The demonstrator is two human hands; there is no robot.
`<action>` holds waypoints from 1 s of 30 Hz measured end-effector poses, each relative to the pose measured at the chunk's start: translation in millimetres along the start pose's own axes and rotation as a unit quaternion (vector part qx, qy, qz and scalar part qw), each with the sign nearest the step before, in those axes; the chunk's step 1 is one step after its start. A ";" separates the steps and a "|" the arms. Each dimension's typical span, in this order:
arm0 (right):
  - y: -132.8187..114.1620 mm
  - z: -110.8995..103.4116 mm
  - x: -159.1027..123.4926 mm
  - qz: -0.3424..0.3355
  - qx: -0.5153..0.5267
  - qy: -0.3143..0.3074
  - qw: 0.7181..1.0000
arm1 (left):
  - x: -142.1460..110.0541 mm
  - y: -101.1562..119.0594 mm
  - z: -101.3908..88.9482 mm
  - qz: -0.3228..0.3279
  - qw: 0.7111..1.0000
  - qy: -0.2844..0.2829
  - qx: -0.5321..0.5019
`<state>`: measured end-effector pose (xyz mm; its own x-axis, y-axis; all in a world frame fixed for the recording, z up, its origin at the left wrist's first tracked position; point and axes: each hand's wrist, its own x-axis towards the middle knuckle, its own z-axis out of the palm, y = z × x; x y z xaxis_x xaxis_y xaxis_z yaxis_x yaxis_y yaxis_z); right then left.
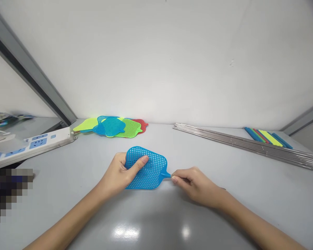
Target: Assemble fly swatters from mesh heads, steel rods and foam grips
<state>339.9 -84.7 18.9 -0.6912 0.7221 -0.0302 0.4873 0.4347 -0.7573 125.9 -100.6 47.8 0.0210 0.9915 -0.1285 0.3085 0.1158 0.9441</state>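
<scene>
A blue fly swatter head with a perforated mesh is in my left hand, thumb on top and the other fingers hidden behind it. Its narrow neck points right, toward my right hand. There my thumb and forefinger pinch a thin metal rod right at the neck's tip. The rod is mostly covered by my hand; a short dark end shows past the wrist. Whether the rod sits inside the neck or only touches it, I cannot tell.
Yellow, blue, green and red swatter heads lie piled by the back wall. A bundle of metal rods stretches to the right edge. Coloured plastic handles lie behind it. On the left is a white power strip.
</scene>
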 end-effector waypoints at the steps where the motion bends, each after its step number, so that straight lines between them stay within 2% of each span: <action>1: 0.0 -0.2 -0.1 -0.001 0.000 0.001 1.000 | -0.4 -0.6 -0.2 0.011 1.000 0.005 0.007; 9: 1.8 -1.8 -1.6 -0.015 0.003 -0.005 1.000 | -0.8 -9.7 -2.1 0.079 0.996 0.018 0.046; 16: -6.9 -10.8 -1.9 -0.018 0.012 -0.020 1.000 | 2.5 -1.2 -7.0 0.011 0.998 -0.039 -0.055; 21: -10.1 -28.6 -4.3 -0.006 0.020 -0.060 0.998 | 6.7 -1.5 -18.0 0.000 0.994 -0.027 -0.105; 26: -0.3 -52.9 -8.5 0.051 0.003 -0.007 0.999 | 13.3 -1.3 -29.4 -0.017 0.980 0.005 -0.200; 30: 21.6 -80.3 -17.1 0.108 0.061 0.024 0.992 | 14.7 0.1 -28.2 -0.027 0.968 0.019 -0.249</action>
<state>405.1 -44.4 55.4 -0.5503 0.8173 -0.1706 0.5508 0.2018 -0.8099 99.4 -84.3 54.6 -0.0213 0.9834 -0.1799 -0.1886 0.1728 0.9667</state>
